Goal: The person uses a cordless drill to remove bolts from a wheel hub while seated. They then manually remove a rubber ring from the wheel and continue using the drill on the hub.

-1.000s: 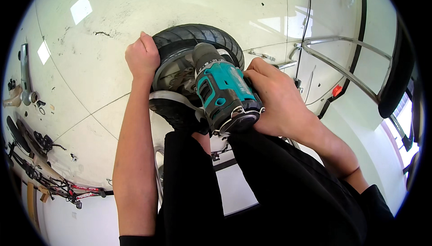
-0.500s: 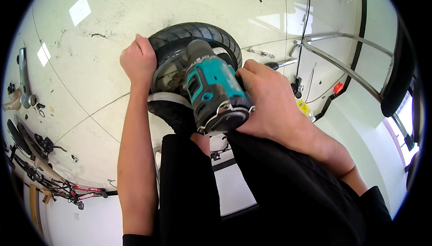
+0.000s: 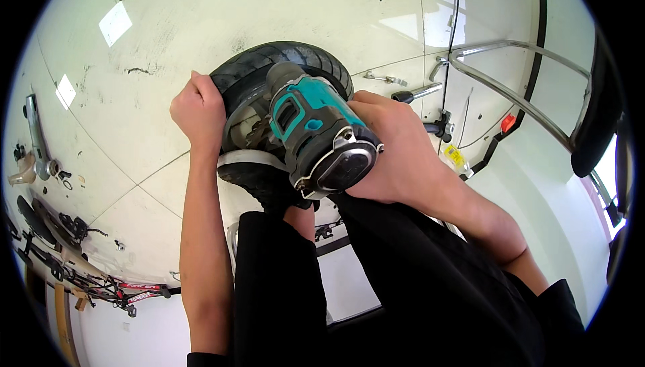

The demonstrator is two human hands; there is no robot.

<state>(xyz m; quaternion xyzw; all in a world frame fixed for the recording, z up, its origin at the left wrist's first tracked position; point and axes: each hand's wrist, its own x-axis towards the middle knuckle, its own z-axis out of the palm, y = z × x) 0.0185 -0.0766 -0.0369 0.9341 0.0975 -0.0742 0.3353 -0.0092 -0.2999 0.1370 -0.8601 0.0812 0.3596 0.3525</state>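
Note:
A small black-tyred wheel [image 3: 300,54] is on the floor in front of me, its hub side partly hidden by the tool. My left hand [image 3: 199,110] is closed on the wheel's left edge, fingers curled around the tyre. Over the hub, my right hand [image 3: 396,140] grips a teal-and-black cordless drill [image 3: 321,108], nose pointing away and down at the wheel. The drill's body covers its tip, so contact with the hub cannot be made out. My black shoe [image 3: 250,173] with a pale sole edge rests against the wheel's near side.
Right of the wheel lie a metal tube with a black end [image 3: 420,92] and a small metal part [image 3: 385,79]. A chrome-framed chair [image 3: 517,92] stands beyond them. On the left are a grey metal arm [image 3: 39,140] and bicycle frames [image 3: 114,288] by the wall.
The wheel, left hand and drill sit slightly lower and further left in the picture, with the surroundings shifted too. Both grips look the same.

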